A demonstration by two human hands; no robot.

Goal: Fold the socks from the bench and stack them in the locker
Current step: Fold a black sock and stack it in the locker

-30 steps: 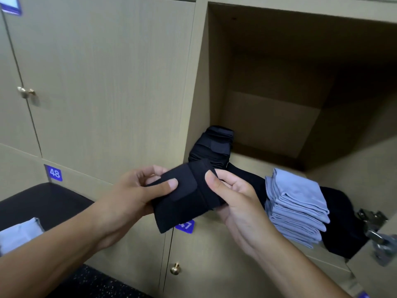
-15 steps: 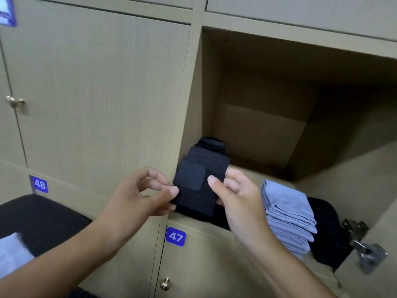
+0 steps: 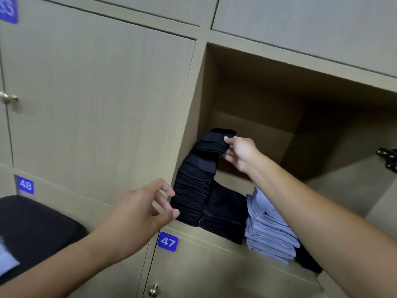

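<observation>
The right hand [image 3: 241,152] is doing the work here: its grip is pinching a folded black sock [image 3: 214,145], thumb on top and fingers tucked under the sock's right edge. That sock is sitting on the very top of a tall stack of black socks [image 3: 194,190], which is leaning against the left wall of the open locker [image 3: 268,125]. I can't tell if the sock is fully resting on the stack or being held just above it, since everything there is black on black.

Below and left of that grip, the left hand [image 3: 142,209] is hovering with nothing in it, fingers loosely curled and spread, fingertips just beside the lower front edge of the tall stack. Whether they're actually touching the fabric is hard to say.

Right of the tall stack, under the right forearm, a lower pile of black socks [image 3: 225,214] is lying on the locker floor, and next to it a stack of light blue socks [image 3: 268,231], with another dark pile partly hidden behind that.

Further out from the left hand, a blue tag reading 47 [image 3: 167,241] is sitting on the closed door below, and a 48 tag [image 3: 25,185] is off to the far left. Down in the bottom left corner the black padded surface [image 3: 36,229] is showing, with something pale blue [image 3: 7,258] lying on it at the frame edge.
</observation>
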